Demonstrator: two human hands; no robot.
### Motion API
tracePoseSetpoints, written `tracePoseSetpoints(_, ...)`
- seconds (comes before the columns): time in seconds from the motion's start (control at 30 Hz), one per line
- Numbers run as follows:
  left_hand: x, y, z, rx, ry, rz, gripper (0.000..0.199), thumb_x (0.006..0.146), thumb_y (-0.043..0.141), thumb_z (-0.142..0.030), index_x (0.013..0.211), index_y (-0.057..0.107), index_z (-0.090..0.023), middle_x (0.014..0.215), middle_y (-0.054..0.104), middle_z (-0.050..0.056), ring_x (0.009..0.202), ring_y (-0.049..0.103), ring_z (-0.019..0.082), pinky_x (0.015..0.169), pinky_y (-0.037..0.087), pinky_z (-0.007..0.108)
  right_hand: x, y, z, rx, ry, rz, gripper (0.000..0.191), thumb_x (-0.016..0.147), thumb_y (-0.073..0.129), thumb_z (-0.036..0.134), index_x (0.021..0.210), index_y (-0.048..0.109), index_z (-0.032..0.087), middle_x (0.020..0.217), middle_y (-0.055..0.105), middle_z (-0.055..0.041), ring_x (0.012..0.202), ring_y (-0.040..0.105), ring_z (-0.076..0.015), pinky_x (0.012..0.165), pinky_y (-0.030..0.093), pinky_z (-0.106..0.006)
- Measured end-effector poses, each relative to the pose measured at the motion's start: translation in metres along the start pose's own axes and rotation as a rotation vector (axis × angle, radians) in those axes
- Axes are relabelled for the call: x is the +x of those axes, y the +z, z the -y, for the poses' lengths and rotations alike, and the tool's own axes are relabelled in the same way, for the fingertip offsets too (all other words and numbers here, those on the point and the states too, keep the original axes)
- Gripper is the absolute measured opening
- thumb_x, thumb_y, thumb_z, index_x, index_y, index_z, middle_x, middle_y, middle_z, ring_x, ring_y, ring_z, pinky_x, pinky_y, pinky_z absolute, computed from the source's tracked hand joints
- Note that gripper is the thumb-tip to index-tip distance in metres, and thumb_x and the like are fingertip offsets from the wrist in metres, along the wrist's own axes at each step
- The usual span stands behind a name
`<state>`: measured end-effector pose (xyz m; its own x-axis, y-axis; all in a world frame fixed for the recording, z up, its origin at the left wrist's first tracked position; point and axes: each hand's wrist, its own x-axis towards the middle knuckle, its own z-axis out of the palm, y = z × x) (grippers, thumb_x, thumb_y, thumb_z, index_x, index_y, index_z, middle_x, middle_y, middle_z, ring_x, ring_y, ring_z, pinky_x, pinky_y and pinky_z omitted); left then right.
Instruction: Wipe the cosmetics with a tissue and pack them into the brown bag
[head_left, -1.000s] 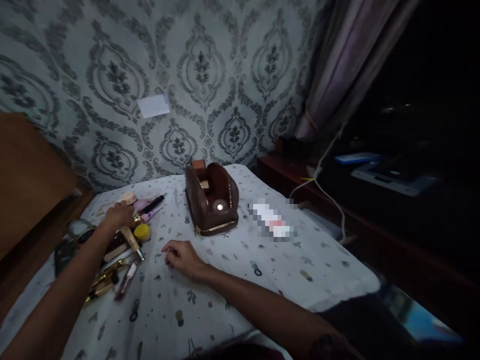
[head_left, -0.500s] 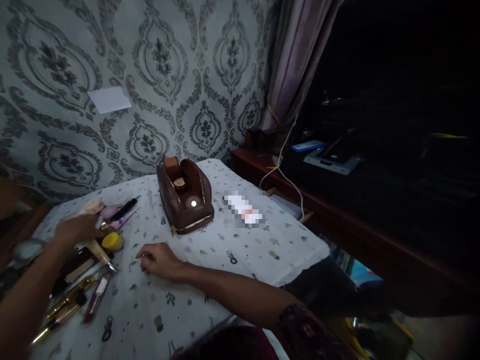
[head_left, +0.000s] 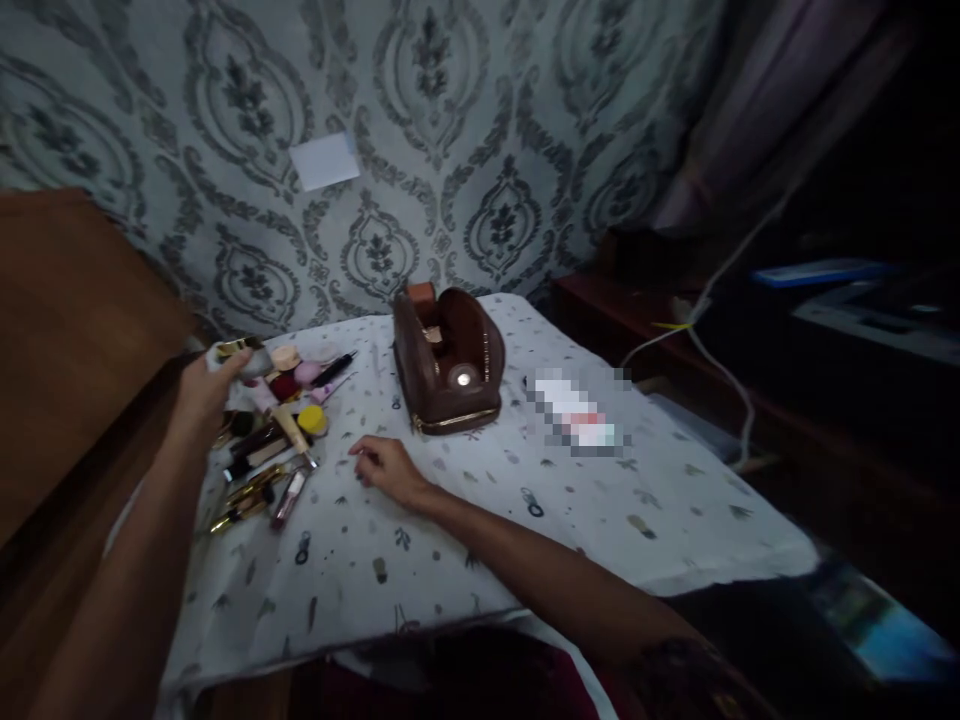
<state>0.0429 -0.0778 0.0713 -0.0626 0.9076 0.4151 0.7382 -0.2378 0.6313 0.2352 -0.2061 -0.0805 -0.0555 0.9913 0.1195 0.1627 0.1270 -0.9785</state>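
Observation:
My left hand [head_left: 204, 392] is closed around a pale cosmetic jar with a gold-coloured band [head_left: 256, 360], at the far left of the make-up pile; blur hides its details. My right hand [head_left: 388, 472] rests on the white patterned cloth [head_left: 480, 530], fingers loosely bent and apart, with nothing in it. Between the hands lie a yellow-lidded pot [head_left: 313, 419], a beige tube [head_left: 291, 428], a lip gloss tube [head_left: 289, 500], a pink sponge [head_left: 307, 373] and several gold-trimmed items [head_left: 251, 495]. Beyond my right hand stands an unzipped brown bag [head_left: 450, 400], a small item inside.
A blurred-out white object [head_left: 574, 410] lies right of the bag. A wooden panel [head_left: 82, 340] borders the table's left side. White cables [head_left: 731, 370] hang at the right, by a dark red shelf [head_left: 592, 310]. A patterned wall stands behind.
My view has turned left. My left hand has moved from over the middle of the make-up pile to its far left side and taken hold of the jar. My right hand stays on the cloth.

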Motion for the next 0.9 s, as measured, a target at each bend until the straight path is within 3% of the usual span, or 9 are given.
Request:
tracePoseSetpoints(0.13, -0.055, 0.022, -0.005, -0.184, -0.086, 0.169, 0.066, 0.078, 0.054, -0.064, 0.106, 0.066, -0.005, 0.084, 0.072, 0.008, 0.068, 0.064, 0.018, 0.064, 0.055, 0.030, 0.000, -0.001, 0.001, 0.063, -0.061, -0.056, 0.025, 0.087, 0.050, 0.019, 0.108, 0.062, 0.014, 0.074, 0.062, 0.0008, 0.062, 0.061, -0.0111, 0.061, 0.048, -0.022)
tracePoseSetpoints(0.27, -0.109, 0.054, -0.008, -0.572, -0.075, 0.385, 0.059, 0.064, 0.076, -0.052, 0.105, 0.067, -0.010, 0.095, 0.073, 0.008, 0.085, 0.066, 0.023, 0.079, 0.054, 0.032, -0.003, -0.006, 0.005, 0.032, -0.208, -0.150, 0.040, 0.083, 0.053, 0.022, 0.122, 0.054, 0.014, 0.106, 0.066, -0.0083, 0.092, 0.063, -0.0172, 0.075, 0.051, -0.026)
tracePoseSetpoints(0.33, -0.127, 0.069, -0.006, -0.628, -0.032, 0.389, 0.055, 0.065, 0.076, -0.047, 0.107, 0.066, -0.012, 0.100, 0.072, 0.008, 0.091, 0.066, 0.023, 0.085, 0.052, 0.034, -0.003, -0.009, 0.004, 0.024, -0.263, -0.130, 0.049, 0.079, 0.052, 0.018, 0.128, 0.049, 0.014, 0.122, 0.062, -0.0112, 0.104, 0.061, -0.0199, 0.085, 0.051, -0.031)
tracePoseSetpoints(0.43, -0.139, 0.082, 0.005, -0.624, 0.019, 0.339, 0.050, 0.074, 0.071, -0.045, 0.111, 0.062, -0.013, 0.107, 0.070, 0.009, 0.097, 0.064, 0.023, 0.091, 0.049, 0.035, -0.003, -0.014, -0.001, 0.005, -0.294, -0.051, 0.063, 0.076, 0.054, 0.017, 0.138, 0.041, 0.015, 0.138, 0.054, -0.0124, 0.121, 0.054, -0.0240, 0.101, 0.045, -0.039)
tracePoseSetpoints(0.57, -0.147, 0.084, 0.021, -0.418, 0.151, 0.367, 0.041, 0.082, 0.066, -0.043, 0.113, 0.060, -0.016, 0.108, 0.067, 0.008, 0.099, 0.062, 0.024, 0.091, 0.047, 0.037, 0.000, -0.020, -0.009, -0.028, -0.271, 0.089, 0.074, 0.077, 0.059, 0.022, 0.146, 0.032, 0.017, 0.145, 0.047, -0.0123, 0.134, 0.044, -0.0267, 0.115, 0.032, -0.044)
tracePoseSetpoints(0.77, -0.156, 0.075, 0.024, -0.117, 0.310, 0.386, 0.033, 0.095, 0.047, -0.043, 0.110, 0.060, -0.016, 0.103, 0.060, 0.010, 0.099, 0.058, 0.025, 0.091, 0.047, 0.041, 0.003, -0.021, -0.012, -0.127, -0.203, 0.081, 0.077, 0.076, 0.069, 0.035, 0.144, 0.039, 0.014, 0.137, 0.054, -0.0147, 0.127, 0.052, -0.0278, 0.110, 0.039, -0.044)
tracePoseSetpoints(0.9, -0.157, 0.075, 0.028, -0.105, 0.335, 0.372, 0.038, 0.101, 0.034, -0.040, 0.113, 0.061, -0.016, 0.106, 0.060, 0.011, 0.106, 0.058, 0.025, 0.097, 0.045, 0.042, 0.003, -0.018, -0.014, -0.156, -0.192, 0.037, 0.078, 0.071, 0.076, 0.039, 0.138, 0.045, 0.015, 0.134, 0.057, -0.0142, 0.123, 0.054, -0.0286, 0.106, 0.041, -0.044)
